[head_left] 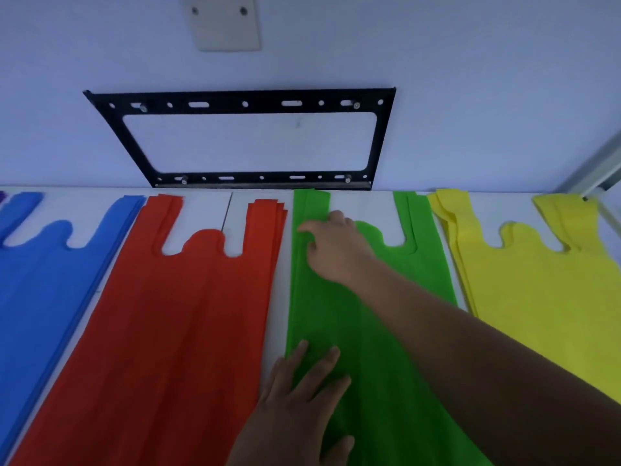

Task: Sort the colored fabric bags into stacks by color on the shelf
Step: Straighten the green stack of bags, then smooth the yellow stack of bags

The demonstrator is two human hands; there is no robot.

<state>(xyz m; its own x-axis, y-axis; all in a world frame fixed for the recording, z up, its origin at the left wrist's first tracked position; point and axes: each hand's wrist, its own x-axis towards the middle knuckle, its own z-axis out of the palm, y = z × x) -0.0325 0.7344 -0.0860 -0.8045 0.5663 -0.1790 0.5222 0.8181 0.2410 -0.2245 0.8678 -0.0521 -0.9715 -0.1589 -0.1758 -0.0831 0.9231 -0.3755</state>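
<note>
Head: right hand outstretched; perhaps curled

Four stacks of bags set side by side along the shelf
The leftmost stack, second stack, third stack and rightmost stack are laid in a row, handles toward the far wall; a bare strip of shelf is left between the second and third. A wall bracket is mounted behind the middle two. The left hand is laid on the third stack's near left edge, the right hand on its far left handle
</note>
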